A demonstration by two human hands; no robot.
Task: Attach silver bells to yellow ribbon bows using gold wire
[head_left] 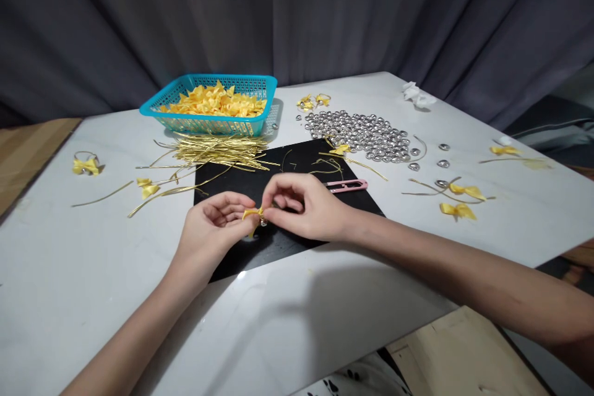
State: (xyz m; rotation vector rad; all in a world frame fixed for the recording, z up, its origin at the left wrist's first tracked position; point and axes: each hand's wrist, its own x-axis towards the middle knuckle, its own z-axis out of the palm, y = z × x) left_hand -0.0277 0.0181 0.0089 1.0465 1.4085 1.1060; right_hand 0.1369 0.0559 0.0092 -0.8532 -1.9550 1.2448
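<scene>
Over the black mat (232, 263), my left hand (218, 219) pinches a yellow ribbon bow (251, 215) between thumb and fingertips. My right hand (304, 207) meets it from the other side, its thumb and forefinger closed on the same bow. A small silver bead (263, 222) shows just under the bow, between the two hands. Part of the bow is hidden by the fingers, and I cannot make out whether a cord runs through it. Beyond my right hand lies a pink thread snipper (355, 185), partly covered by that hand.
A blue basket (208, 117) of yellow bows stands at the back. In front of it lies a bundle of gold cords (218, 151). Silver beads (362, 133) are heaped right of centre. Loose bows (458, 210) and a finished-looking loop (86, 164) lie at the sides.
</scene>
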